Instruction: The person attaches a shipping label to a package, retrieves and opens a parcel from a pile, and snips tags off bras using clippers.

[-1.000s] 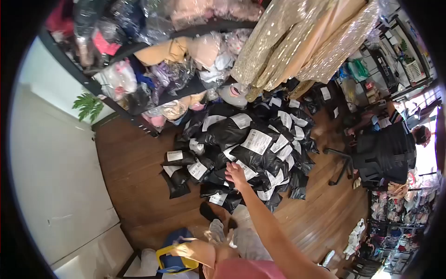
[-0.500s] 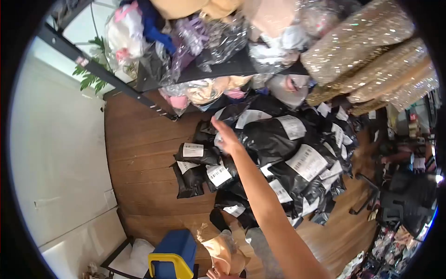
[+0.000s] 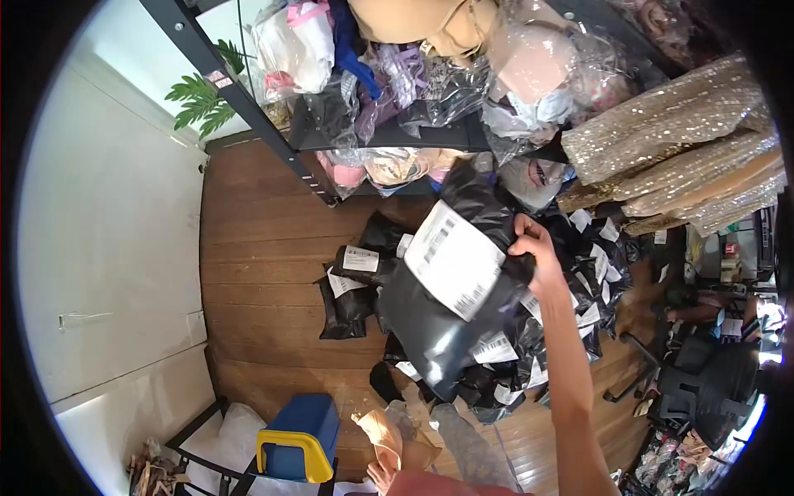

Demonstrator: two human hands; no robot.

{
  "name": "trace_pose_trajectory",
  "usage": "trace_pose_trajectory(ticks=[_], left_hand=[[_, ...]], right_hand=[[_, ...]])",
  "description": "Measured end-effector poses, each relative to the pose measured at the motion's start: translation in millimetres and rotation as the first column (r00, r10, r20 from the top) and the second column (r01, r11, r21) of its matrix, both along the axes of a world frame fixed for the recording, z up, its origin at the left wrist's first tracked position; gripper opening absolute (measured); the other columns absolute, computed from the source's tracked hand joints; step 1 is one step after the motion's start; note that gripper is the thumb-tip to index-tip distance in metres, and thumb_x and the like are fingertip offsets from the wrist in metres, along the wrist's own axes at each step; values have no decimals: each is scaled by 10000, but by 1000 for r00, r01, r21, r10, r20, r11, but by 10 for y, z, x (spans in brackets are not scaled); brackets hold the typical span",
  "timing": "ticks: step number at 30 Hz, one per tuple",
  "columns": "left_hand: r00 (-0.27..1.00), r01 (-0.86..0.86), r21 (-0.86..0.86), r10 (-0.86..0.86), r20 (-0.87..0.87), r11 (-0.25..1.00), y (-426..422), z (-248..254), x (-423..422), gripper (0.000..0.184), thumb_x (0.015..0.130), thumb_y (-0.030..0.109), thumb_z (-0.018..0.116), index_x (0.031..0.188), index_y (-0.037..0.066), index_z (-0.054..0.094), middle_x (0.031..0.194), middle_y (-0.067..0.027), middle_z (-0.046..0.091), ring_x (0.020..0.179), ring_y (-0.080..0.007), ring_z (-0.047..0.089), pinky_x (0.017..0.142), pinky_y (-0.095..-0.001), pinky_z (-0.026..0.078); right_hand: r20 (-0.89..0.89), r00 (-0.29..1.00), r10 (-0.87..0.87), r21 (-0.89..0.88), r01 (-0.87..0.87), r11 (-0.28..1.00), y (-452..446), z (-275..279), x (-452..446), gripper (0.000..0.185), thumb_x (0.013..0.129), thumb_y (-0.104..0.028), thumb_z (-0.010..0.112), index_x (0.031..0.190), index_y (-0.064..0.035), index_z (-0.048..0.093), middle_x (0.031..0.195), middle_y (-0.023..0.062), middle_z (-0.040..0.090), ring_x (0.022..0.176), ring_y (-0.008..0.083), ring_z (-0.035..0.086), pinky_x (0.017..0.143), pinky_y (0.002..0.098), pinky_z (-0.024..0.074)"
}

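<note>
My right hand pinches the edge of a large black plastic mailer with a white barcode label. The mailer is held up, tilted, above a pile of similar black parcels on the floor. At the bottom of the view my left hand is closed on a tan garment with clear plastic beside it, close to my body. Its fingers are partly hidden by the garment and a reddish sleeve or cloth. Smaller labelled parcels lie left of the raised mailer.
A dark metal shelf holds bagged garments ahead. Gold sequined cloth hangs at the right. A blue bin with a yellow rim stands at lower left. A black office chair is on the right, a white wall panel on the left.
My right hand has moved right and closed on a large black mailer, which is now lifted off the pile. The left hand still holds the tan garment. The view has shifted slightly.
</note>
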State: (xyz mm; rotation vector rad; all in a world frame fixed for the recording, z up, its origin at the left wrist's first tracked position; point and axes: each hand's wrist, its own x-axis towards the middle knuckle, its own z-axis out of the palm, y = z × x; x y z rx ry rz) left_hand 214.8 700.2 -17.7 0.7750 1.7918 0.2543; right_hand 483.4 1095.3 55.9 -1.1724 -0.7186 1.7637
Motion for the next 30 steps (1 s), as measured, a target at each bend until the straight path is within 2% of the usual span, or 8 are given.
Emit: trace_pose_trajectory(ticks=[2, 6, 9, 13, 16, 19, 21, 30], left_hand=[[999, 46, 1, -46, -17, 999, 3, 21, 53, 426, 800, 101, 622, 1196, 5, 495, 1167, -122, 532, 1074, -260, 500, 876, -348, 443], [988, 143, -8, -143, -64, 990, -27, 37, 100, 435, 795, 102, 622, 1200, 9, 492, 1171, -126, 529, 1079, -267, 499, 873, -349, 445], [972, 215, -25, -216, -92, 976, -65, 25, 163, 441, 792, 102, 621, 1202, 11, 489, 1175, -129, 528, 1083, -272, 498, 871, -351, 447], [943, 309, -52, -313, -116, 950, -103, 6, 282, 449, 787, 103, 621, 1206, 15, 485, 1179, -134, 525, 1088, -279, 496, 869, -352, 450], [919, 364, -75, -371, -131, 928, -140, -2, 411, 456, 783, 104, 621, 1209, 17, 482, 1183, -137, 523, 1092, -284, 495, 867, -353, 451], [896, 408, -96, -418, -152, 908, -150, -6, 542, 462, 780, 104, 620, 1212, 20, 480, 1186, -140, 521, 1096, -289, 494, 865, -355, 453], [877, 438, -110, -451, -165, 892, -150, -5, 629, 467, 777, 104, 620, 1214, 22, 478, 1188, -142, 520, 1099, -292, 494, 864, -355, 454], [781, 541, -191, -574, -246, 819, -119, 32, 988, 486, 766, 106, 619, 1222, 29, 469, 1199, -152, 514, 1110, -308, 490, 858, -359, 459]], right_hand=[[66, 978, 198, 28, -200, 979, 91, 196, 55, 243, 540, -34, 573, 719, -80, 414, 658, -43, 385, 560, 55, 383, 515, 206, 290], [124, 888, 443, 47, -451, 891, 175, 370, -64, 314, 448, -160, 555, 687, -79, 367, 689, -17, 375, 605, 73, 346, 554, 201, 226], [37, 823, 566, 47, -567, 822, 218, 383, -159, 245, 521, -135, 553, 700, -80, 394, 655, -37, 375, 587, 60, 355, 529, 205, 263], [-141, 808, 572, -19, -580, 815, 248, 343, -316, 220, 520, -68, 532, 684, -91, 388, 594, -43, 402, 477, 45, 380, 427, 208, 279], [-123, 807, 578, -83, -589, 804, 272, 405, -355, 278, 472, -98, 535, 701, -68, 381, 674, 31, 485, 570, 118, 464, 537, 210, 365], [-224, 808, 545, -38, -566, 823, 278, 389, -389, 212, 515, -53, 517, 684, -85, 394, 586, -30, 418, 460, 66, 394, 414, 206, 294], [-224, 807, 547, -46, -569, 821, 277, 419, -399, 218, 513, -51, 514, 691, -81, 392, 588, -25, 423, 466, 70, 399, 415, 206, 296], [-168, 815, 554, -67, -570, 819, 244, 491, -348, 298, 425, -125, 515, 678, -70, 368, 675, 41, 458, 586, 139, 453, 569, 222, 366]])
